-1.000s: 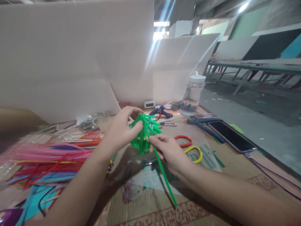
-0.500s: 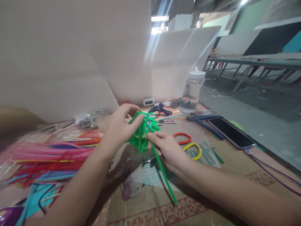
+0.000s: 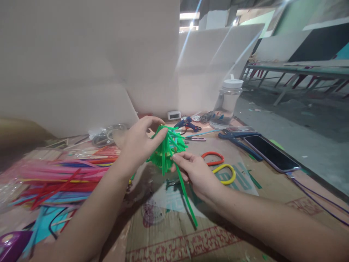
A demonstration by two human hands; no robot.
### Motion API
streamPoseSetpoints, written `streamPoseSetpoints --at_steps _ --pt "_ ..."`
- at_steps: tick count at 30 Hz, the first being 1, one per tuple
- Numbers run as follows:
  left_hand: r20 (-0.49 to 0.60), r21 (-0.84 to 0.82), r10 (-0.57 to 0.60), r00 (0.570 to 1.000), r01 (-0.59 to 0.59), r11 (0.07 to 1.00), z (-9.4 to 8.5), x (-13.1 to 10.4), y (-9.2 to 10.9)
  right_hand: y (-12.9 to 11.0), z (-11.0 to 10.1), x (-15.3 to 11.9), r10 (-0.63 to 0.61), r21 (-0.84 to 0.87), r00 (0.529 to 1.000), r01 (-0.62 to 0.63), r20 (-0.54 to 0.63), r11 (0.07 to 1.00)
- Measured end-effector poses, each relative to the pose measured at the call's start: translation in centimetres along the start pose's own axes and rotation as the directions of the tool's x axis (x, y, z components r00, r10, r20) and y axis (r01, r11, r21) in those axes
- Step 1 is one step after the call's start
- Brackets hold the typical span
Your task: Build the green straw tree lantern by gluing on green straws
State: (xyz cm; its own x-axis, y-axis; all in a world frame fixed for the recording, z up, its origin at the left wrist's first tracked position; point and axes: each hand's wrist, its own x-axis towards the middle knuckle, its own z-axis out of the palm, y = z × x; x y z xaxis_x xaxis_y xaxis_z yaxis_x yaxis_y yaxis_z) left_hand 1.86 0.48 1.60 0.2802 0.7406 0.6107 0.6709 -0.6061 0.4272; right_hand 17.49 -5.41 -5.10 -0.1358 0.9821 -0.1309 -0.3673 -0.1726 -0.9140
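A bushy green piece (image 3: 164,149), made of many fuzzy strips, is held up over the middle of the table. Fingers and thumb of my left hand (image 3: 143,142) are closed on its top. Lower on its right side, my right hand (image 3: 192,169) pinches a long green strip (image 3: 184,191) that hangs down toward the table's front. Beside my right hand lie scissors with a red and yellow handle (image 3: 231,174); their blades are partly hidden under the hand.
Coloured fuzzy strips (image 3: 65,174) lie at the left. Behind are a blue glue gun (image 3: 191,125), a small white device (image 3: 173,115) and a water bottle (image 3: 226,102). Blue pliers (image 3: 241,142) and a cabled phone (image 3: 272,153) sit at the right. White panels (image 3: 152,65) stand behind.
The view has shifted slightly, moving most table items right in the picture. The free end of the long green strip has swung a little left and up. Both hands keep their hold.
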Motion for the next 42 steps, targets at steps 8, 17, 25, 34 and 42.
streamPoseSetpoints --at_steps 8,17,25,34,42 --pt "0.007 0.007 0.002 1.0 -0.002 1.0 -0.1 0.0 0.2 0.1 0.2 0.1 -0.006 -0.006 1.0 0.006 0.008 1.0" --pt "0.015 -0.027 -0.014 1.0 0.014 1.0 -0.3 0.1 -0.4 0.3 -0.1 0.6 -0.032 -0.022 0.999 0.032 0.021 0.999" --pt "-0.021 -0.061 -0.054 0.998 0.053 0.997 0.4 0.0 0.0 0.3 -0.2 0.6 -0.044 -0.041 0.999 0.044 0.022 0.998" --pt "-0.096 0.058 0.004 0.995 0.002 0.998 1.0 -0.6 0.8 0.7 -0.1 0.4 -0.038 -0.052 0.999 0.039 0.022 0.998" --pt "-0.101 0.062 0.055 0.993 -0.049 0.997 0.9 -0.5 0.4 0.7 -0.2 0.6 -0.047 -0.058 0.998 0.048 0.031 0.997"
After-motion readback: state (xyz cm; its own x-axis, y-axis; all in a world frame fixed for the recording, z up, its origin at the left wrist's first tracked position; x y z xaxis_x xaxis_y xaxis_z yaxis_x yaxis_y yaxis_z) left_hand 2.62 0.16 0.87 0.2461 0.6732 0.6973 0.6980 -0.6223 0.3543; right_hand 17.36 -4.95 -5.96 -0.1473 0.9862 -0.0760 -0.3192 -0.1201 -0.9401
